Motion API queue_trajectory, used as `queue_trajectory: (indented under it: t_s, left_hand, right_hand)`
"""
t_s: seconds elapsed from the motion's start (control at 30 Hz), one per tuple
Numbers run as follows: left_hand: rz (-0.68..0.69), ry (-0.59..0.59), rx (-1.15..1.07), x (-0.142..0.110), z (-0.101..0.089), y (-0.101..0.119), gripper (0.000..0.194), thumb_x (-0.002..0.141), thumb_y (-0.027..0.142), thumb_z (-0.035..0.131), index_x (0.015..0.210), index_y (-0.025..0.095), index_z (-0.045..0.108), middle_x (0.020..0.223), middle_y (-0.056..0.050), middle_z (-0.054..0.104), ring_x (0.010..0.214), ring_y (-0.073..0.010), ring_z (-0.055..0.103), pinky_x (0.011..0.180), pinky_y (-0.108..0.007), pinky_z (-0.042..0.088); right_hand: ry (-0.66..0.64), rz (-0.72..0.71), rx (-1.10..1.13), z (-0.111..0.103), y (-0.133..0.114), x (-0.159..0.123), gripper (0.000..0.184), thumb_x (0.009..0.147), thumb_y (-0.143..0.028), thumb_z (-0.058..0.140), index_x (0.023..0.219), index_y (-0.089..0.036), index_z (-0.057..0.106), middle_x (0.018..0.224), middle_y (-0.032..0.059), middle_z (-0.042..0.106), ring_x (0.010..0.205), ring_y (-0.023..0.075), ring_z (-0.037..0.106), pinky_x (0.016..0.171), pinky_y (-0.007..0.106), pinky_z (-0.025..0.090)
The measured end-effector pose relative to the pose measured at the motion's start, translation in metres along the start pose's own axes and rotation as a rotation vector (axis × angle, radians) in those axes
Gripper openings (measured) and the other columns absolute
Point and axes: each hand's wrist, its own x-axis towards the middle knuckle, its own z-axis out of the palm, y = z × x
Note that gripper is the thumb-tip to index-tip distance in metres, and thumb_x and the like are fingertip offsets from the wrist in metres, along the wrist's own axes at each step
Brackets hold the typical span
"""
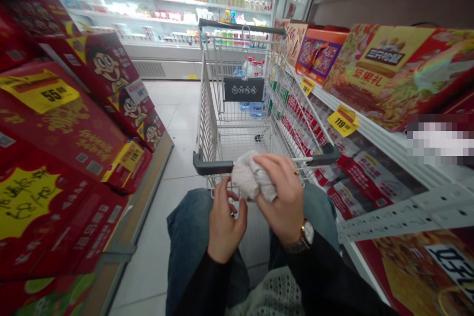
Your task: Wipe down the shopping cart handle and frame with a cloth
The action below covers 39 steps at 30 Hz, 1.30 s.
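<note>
My right hand (283, 187) is closed around a crumpled whitish cloth (245, 176), pressing it against the bar along the near edge of a wire shopping cart (207, 79). Dark grey plastic corner pieces (215, 165) flank the cloth on that bar. Just below and left of the cloth is my left hand (226, 222), its fingers loosely bent and apart with nothing held in them. Its fingertips come close to the cloth; whether they touch it I cannot tell. The bar behind the cloth is hidden.
Stacked red gift boxes (55, 118) rise on the left. On the right, a white shelf (374, 143) holds snack boxes (392, 69), with packed bottles (348, 182) below. A lit refrigerated display (159, 5) stands beyond the cart. Pale floor tiles (181, 108) show at left.
</note>
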Motion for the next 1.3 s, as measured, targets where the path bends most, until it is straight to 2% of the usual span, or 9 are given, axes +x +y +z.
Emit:
queue_trajectory:
  t_s: [0.13,0.3,0.4,0.63,0.73,0.9,1.0,1.23,1.3]
  left_hand:
    - [-0.011,0.010,-0.008,0.002,0.003,0.000,0.053,0.098,0.028,0.057,0.147,0.025,0.040,0.141,-0.013,0.053,0.089,-0.0132,0.061,0.070,-0.026,0.058]
    - [-0.014,0.021,-0.009,0.002,0.006,0.003,0.051,0.097,0.027,0.057,0.145,0.025,0.041,0.140,-0.012,0.053,0.090,-0.0126,0.061,0.068,-0.025,0.058]
    - [-0.018,0.016,-0.014,0.002,0.006,0.003,0.052,0.097,0.028,0.057,0.146,0.026,0.041,0.142,-0.011,0.052,0.091,-0.0123,0.061,0.070,-0.025,0.058]
    - [-0.001,0.023,-0.033,0.001,0.004,-0.002,0.054,0.098,0.031,0.059,0.148,0.026,0.040,0.133,-0.011,0.054,0.093,-0.0130,0.061,0.069,-0.024,0.059]
    - [0.004,0.028,-0.046,0.001,0.005,-0.003,0.054,0.098,0.030,0.059,0.149,0.026,0.040,0.136,-0.012,0.053,0.093,-0.0126,0.060,0.068,-0.023,0.059]
    - [-0.009,0.046,-0.049,0.002,0.008,-0.001,0.053,0.098,0.028,0.058,0.148,0.026,0.041,0.142,-0.012,0.051,0.092,-0.0118,0.060,0.068,-0.023,0.059]
    - [-0.011,0.058,-0.045,0.002,0.010,0.001,0.051,0.097,0.027,0.059,0.146,0.025,0.043,0.141,-0.012,0.052,0.089,-0.0114,0.060,0.067,-0.023,0.058]
    - [-0.012,0.053,-0.065,0.004,0.009,0.004,0.052,0.097,0.029,0.060,0.146,0.024,0.043,0.140,-0.013,0.053,0.089,-0.0120,0.061,0.064,-0.022,0.058]
    - [-0.014,0.054,-0.058,0.005,0.007,0.003,0.051,0.098,0.029,0.060,0.146,0.024,0.044,0.139,-0.013,0.054,0.089,-0.0122,0.061,0.064,-0.022,0.058]
  right_hand:
    - [0.172,0.090,-0.156,-0.037,0.039,-0.016,0.042,0.086,-0.020,0.071,0.128,-0.022,0.067,0.122,0.0102,0.073,0.114,0.0299,0.066,0.101,0.050,0.052]
    - [0.359,0.190,-0.303,-0.067,0.067,-0.018,0.038,0.083,-0.021,0.072,0.121,-0.023,0.072,0.117,0.0090,0.075,0.108,0.0300,0.069,0.100,0.051,0.052]
    - [0.289,0.185,-0.241,-0.057,0.055,-0.010,0.037,0.084,-0.018,0.069,0.121,-0.024,0.071,0.118,0.0080,0.075,0.109,0.0287,0.069,0.100,0.051,0.052]
    - [0.031,0.072,0.022,0.000,0.002,0.003,0.049,0.083,-0.012,0.065,0.131,-0.020,0.064,0.123,0.0094,0.070,0.116,0.0270,0.063,0.104,0.047,0.054]
    - [0.030,0.079,0.011,-0.009,0.011,0.004,0.046,0.084,-0.012,0.065,0.129,-0.021,0.066,0.122,0.0089,0.071,0.115,0.0268,0.064,0.104,0.047,0.054]
    - [0.186,0.177,-0.214,-0.061,0.058,0.000,0.034,0.087,-0.021,0.069,0.122,-0.024,0.071,0.119,0.0070,0.075,0.111,0.0286,0.067,0.102,0.050,0.052]
    - [0.244,0.218,-0.271,-0.075,0.068,0.000,0.030,0.088,-0.026,0.071,0.118,-0.024,0.072,0.117,0.0070,0.076,0.109,0.0288,0.069,0.101,0.051,0.052]
    - [0.053,0.147,-0.046,-0.031,0.025,0.007,0.040,0.086,-0.015,0.063,0.124,-0.023,0.068,0.119,0.0087,0.073,0.113,0.0277,0.066,0.101,0.048,0.054]
    - [0.042,0.136,-0.024,-0.029,0.024,0.007,0.041,0.085,-0.014,0.064,0.125,-0.023,0.068,0.119,0.0090,0.073,0.113,0.0280,0.066,0.101,0.049,0.055]
